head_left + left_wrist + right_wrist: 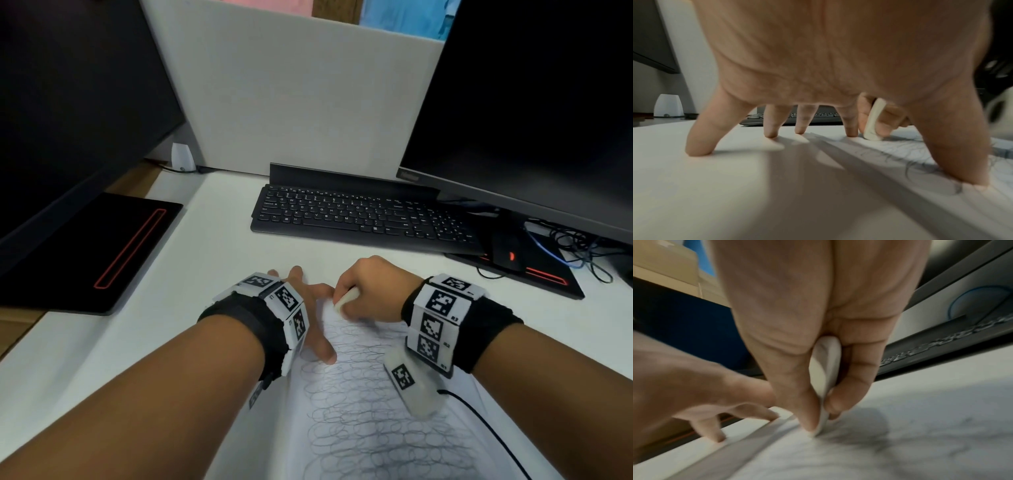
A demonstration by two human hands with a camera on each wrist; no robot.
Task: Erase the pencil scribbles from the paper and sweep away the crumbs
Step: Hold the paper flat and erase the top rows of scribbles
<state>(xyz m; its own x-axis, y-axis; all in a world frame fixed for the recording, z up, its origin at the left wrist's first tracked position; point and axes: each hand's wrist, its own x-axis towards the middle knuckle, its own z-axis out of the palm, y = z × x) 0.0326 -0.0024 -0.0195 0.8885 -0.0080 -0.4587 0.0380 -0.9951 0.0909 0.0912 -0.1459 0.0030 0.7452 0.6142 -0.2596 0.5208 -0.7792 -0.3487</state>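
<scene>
A white sheet of paper (pixel 370 421) covered in looping pencil scribbles (pixel 359 442) lies on the white desk in front of me. My right hand (pixel 373 287) pinches a white eraser (pixel 346 298) between thumb and fingers, its lower end pressed on the paper's far left corner. The right wrist view shows the eraser (pixel 826 369) edge-on, touching the sheet. My left hand (pixel 308 308) is spread, fingertips on the desk and paper edge and thumb (pixel 953 146) pressing the scribbled paper (pixel 900 152). From the left wrist view the eraser (pixel 873 120) stands just beyond my index finger.
A black keyboard (pixel 359 216) lies behind the hands, with a mouse (pixel 507 253) and cables (pixel 579 250) at the right. Two dark monitors (pixel 534 102) flank the desk, one on a black stand base (pixel 102 253) at the left. A small white device (pixel 183 157) sits far left.
</scene>
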